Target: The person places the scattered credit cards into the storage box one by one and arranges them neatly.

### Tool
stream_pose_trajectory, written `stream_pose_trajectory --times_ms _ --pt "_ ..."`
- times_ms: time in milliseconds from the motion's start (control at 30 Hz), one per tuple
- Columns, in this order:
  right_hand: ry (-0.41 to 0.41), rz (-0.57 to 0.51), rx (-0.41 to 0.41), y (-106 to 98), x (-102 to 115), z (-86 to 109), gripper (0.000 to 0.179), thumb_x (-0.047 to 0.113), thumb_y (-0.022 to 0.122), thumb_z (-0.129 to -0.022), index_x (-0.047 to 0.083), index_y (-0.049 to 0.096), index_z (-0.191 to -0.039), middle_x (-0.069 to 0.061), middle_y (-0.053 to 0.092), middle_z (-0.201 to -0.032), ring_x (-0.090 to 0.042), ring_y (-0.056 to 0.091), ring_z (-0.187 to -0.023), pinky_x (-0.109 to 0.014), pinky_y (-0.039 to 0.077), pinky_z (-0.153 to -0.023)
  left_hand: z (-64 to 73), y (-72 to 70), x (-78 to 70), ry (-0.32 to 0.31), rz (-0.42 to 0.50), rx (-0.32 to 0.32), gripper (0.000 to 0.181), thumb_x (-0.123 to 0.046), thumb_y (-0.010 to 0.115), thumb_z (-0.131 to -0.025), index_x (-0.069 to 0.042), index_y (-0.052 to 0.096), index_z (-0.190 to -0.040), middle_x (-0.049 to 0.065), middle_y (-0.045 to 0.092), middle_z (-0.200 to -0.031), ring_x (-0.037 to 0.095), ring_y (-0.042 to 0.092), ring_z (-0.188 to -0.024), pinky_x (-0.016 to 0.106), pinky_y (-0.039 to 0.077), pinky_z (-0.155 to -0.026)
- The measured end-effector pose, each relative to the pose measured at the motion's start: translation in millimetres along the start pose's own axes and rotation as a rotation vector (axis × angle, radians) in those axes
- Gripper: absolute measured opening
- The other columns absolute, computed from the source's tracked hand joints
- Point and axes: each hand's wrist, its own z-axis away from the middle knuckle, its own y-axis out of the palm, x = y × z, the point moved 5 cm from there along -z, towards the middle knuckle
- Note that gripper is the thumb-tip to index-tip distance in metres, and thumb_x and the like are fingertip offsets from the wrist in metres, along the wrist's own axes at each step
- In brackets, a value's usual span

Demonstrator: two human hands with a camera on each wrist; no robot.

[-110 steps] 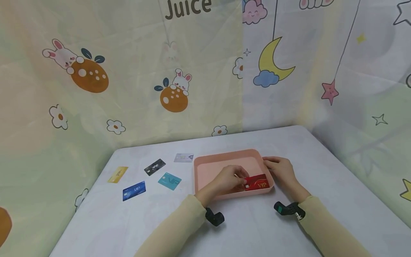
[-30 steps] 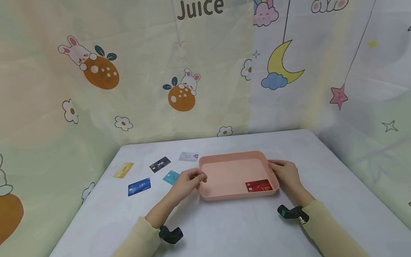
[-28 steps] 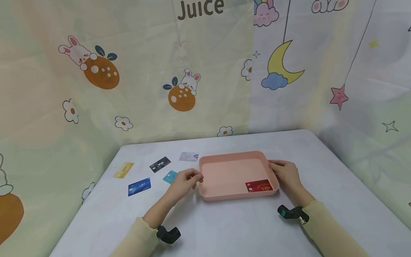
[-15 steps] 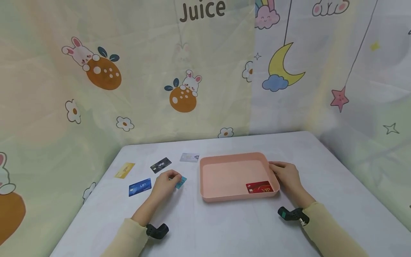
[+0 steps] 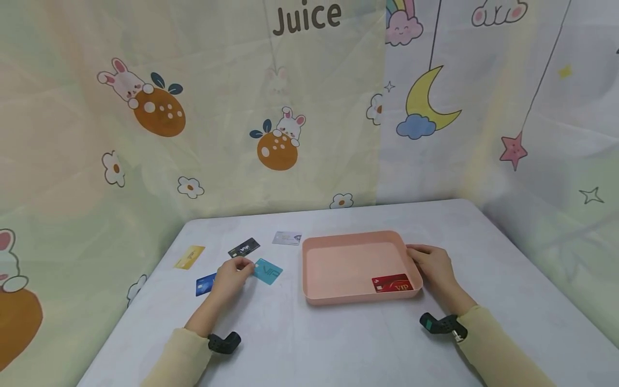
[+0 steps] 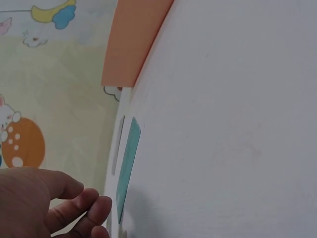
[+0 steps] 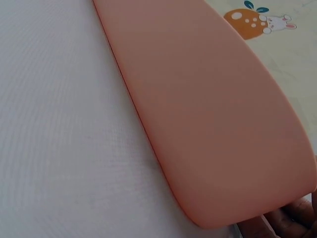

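My left hand point(image 5: 232, 277) hovers by the left edge of a teal VIP card point(image 5: 268, 272), its fingers loosely bent with nothing between them. In the left wrist view a small gap shows between the fingertips point(image 6: 103, 206) and that card. Partly behind this hand lies a blue card point(image 5: 205, 285); a black VIP card point(image 5: 244, 247) is just beyond it. My right hand point(image 5: 432, 266) grips the right end of a pink tray point(image 5: 309, 274). A red VIP card point(image 5: 392, 283) lies in the tray's near right corner. The tray wall hides part of the right fingers.
A gold card point(image 5: 189, 257) lies at the far left of the white table point(image 5: 348, 344). Behind the teal one is a pale silver card point(image 5: 287, 238). Printed cloth point(image 5: 217, 107) walls in the back and sides.
The left hand let go of the red card in the tray, then moved left across the teal card to its left side. The right hand stays at the tray's end.
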Motion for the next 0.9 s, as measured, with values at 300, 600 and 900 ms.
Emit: stream_pose_trajectory --times_ms 300,600,900 --pt "-0.009 -0.006 0.012 0 0 0.6 0.056 0.035 0.056 -0.106 -0.005 0.053 -0.145 -0.029 0.053 -0.148 -0.040 0.056 -0.132 -0.034 0.058 -0.097 -4.8 -13.6 11.2 -0.034 -0.032 -0.024 0.025 -0.025 0.060 -0.103 -0.004 0.069 -0.113 0.010 0.069 -0.100 0.023 0.056 -0.089 0.029 0.045 -0.071" --pt "-0.025 0.039 0.002 -1 -2 -1.6 0.055 0.035 0.056 -0.106 -0.005 0.055 -0.144 -0.029 0.053 -0.148 -0.043 0.055 -0.134 -0.047 0.051 -0.105 -3.9 -22.9 26.1 -0.083 -0.068 -0.057 0.026 -0.024 0.060 -0.102 -0.002 0.068 -0.114 0.012 0.069 -0.102 0.025 0.059 -0.093 0.031 0.048 -0.074" --pt "-0.023 0.026 -0.004 0 -4 -3.8 0.054 0.035 0.056 -0.106 -0.003 0.056 -0.144 -0.028 0.054 -0.148 -0.041 0.056 -0.134 -0.045 0.053 -0.104 -1.0 -43.1 35.0 -0.076 -0.096 -0.076 0.028 -0.024 0.059 -0.103 -0.002 0.066 -0.117 0.015 0.066 -0.107 0.026 0.059 -0.091 0.031 0.050 -0.072"
